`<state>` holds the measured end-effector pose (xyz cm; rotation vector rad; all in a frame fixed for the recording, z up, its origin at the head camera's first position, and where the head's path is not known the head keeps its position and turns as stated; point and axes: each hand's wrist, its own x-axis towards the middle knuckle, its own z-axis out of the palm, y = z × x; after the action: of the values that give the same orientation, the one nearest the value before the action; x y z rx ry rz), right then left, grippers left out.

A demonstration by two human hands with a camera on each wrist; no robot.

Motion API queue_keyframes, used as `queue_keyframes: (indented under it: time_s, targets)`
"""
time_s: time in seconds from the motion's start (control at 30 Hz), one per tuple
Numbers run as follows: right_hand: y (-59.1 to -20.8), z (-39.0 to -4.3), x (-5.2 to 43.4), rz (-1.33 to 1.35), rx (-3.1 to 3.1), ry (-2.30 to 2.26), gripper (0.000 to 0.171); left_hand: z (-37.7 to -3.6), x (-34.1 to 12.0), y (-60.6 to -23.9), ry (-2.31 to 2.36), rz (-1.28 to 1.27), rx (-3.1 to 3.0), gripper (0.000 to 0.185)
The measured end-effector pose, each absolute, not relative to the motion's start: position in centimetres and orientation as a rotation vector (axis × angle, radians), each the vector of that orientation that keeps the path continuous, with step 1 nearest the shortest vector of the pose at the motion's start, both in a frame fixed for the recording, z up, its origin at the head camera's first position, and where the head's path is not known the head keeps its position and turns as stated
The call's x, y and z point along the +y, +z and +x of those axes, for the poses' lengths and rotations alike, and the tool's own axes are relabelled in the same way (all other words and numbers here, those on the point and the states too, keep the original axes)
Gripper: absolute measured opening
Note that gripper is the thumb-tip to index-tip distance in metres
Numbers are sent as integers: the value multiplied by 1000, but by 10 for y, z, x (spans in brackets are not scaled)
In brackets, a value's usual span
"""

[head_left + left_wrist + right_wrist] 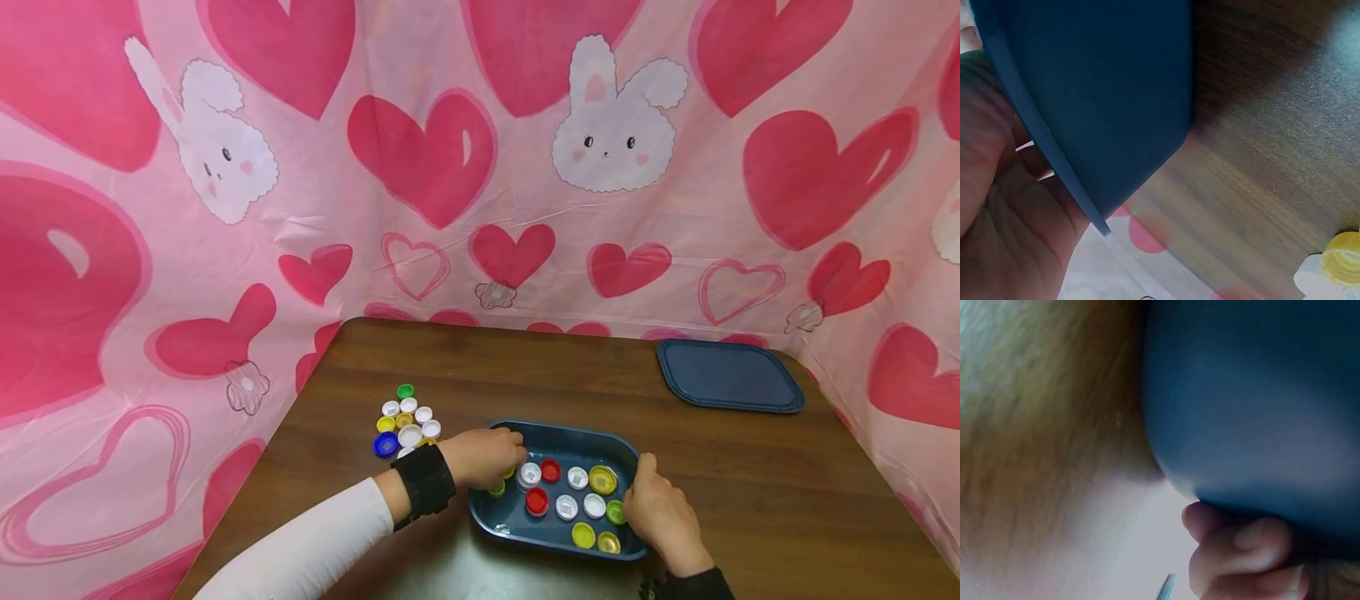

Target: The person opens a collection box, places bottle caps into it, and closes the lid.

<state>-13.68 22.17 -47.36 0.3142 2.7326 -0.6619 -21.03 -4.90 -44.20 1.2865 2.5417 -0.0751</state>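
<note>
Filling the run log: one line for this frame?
left hand: grips blue tray left rim | right hand: grips right rim | bottle caps inside | more caps on table

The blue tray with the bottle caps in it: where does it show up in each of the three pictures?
Head: blue tray low centre, a hand at each end.
Left wrist: its outer wall fills the upper left, beside the left hand.
Right wrist: its wall fills the upper right, above the right hand.
Shared landmark: the brown table.
</note>
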Motion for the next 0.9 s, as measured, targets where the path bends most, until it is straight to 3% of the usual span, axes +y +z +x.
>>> queue_keyframes:
  time_s: [0.47, 0.7, 0.9]
  targets:
    - [-473, -137, 222, 300, 2737, -668, 36, -212, -54, -415, 42, 1301, 2589, 40]
    - [-474, -137, 222, 311, 2734, -661, 35, -226, -79, -396, 87, 1275, 2701, 39]
    - [-474, -136, 223, 291, 2743, -663, 33, -242, -108, -396, 120, 1158, 2793, 49]
